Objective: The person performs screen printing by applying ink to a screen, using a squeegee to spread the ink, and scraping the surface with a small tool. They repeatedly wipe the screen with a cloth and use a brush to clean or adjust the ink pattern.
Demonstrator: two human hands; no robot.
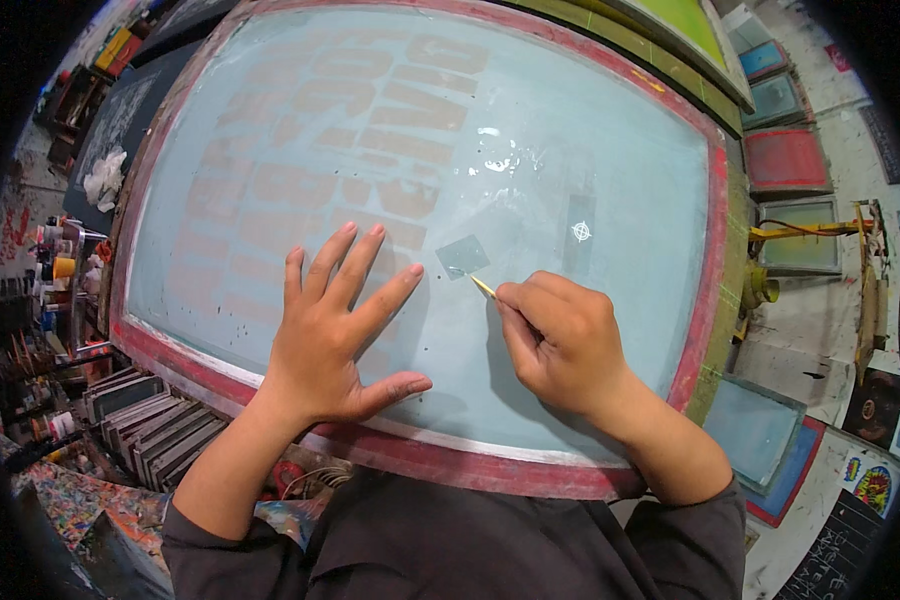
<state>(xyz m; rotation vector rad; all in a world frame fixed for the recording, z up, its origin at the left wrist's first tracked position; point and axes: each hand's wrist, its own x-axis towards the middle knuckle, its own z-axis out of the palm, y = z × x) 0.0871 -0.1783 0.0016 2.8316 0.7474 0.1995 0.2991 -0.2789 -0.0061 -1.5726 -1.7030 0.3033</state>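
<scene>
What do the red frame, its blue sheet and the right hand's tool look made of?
Red frame: painted, perhaps wood; patchy colour. Blue sheet: likely coated mesh; smooth, glossy highlights. Tool in right hand: yellowish; wood or plastic, too small to tell.

Pale-blue screen [650,300] with faint taupe lettering [420,112], red frame [470,470], yellow tool [483,288]

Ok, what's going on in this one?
A person is working on a red-framed screen. The right hand pinches a thin tool, its tip at the lower edge of a small grey patch. The left hand is spread palm down over the screen, left of the patch.
</scene>
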